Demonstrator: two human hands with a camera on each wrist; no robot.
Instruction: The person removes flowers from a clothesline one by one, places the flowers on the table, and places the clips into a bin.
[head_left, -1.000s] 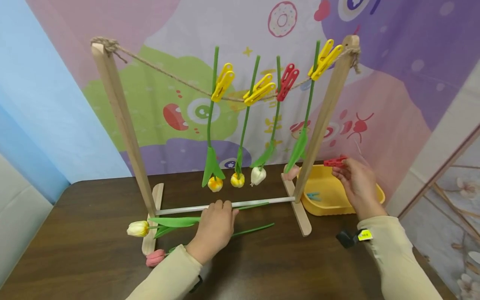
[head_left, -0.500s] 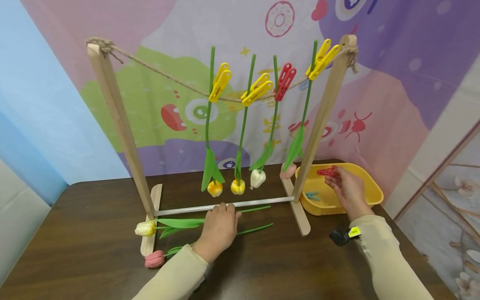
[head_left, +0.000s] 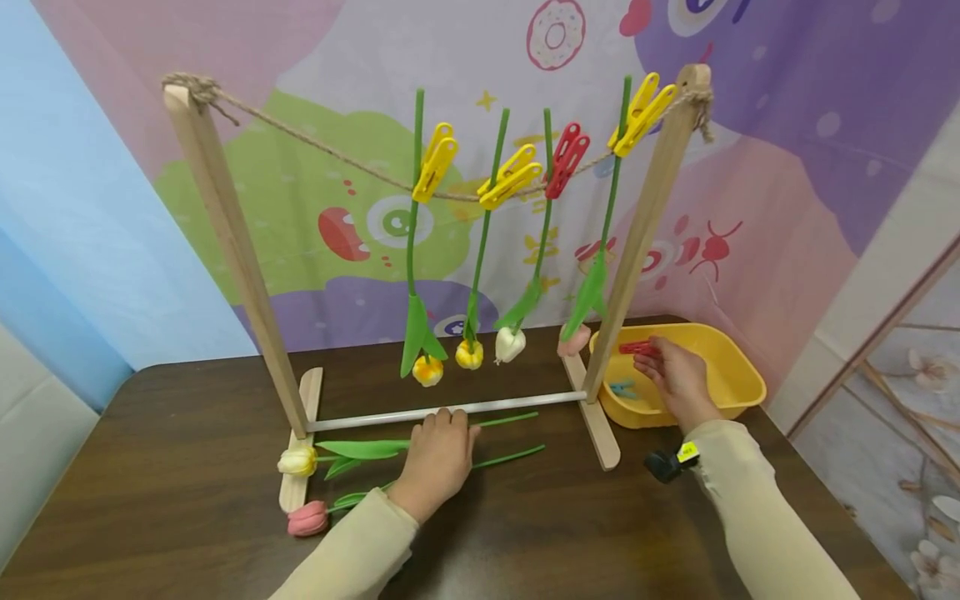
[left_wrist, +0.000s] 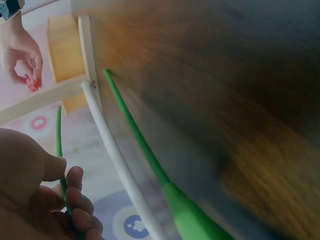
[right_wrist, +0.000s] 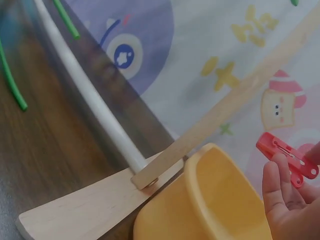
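My left hand (head_left: 437, 460) pinches the green stem (left_wrist: 61, 145) of the yellow-white tulip (head_left: 297, 461), by the white bar (head_left: 405, 416). Nearer the front lies a pink tulip (head_left: 307, 518), its stem passing beyond my wrist. My right hand (head_left: 678, 382) holds a red clothespin (head_left: 636, 347) over the yellow basket (head_left: 738, 379); the right wrist view shows the clothespin (right_wrist: 282, 150) between thumb and fingers. Four tulips hang head-down from the rope (head_left: 330, 152), held by yellow clips (head_left: 435, 164) and one red clip (head_left: 567, 162).
A wooden frame with a left post (head_left: 232, 250) and a right post (head_left: 651, 229) stands on the brown table (head_left: 187, 467). A blue clothespin (head_left: 622, 389) lies in the basket. Behind the frame hangs a patterned cloth (head_left: 300, 200).
My right hand has moved left with the red clothespin, from the basket's right side towards the right post. The yellow-white tulip has shifted slightly right with my left hand.
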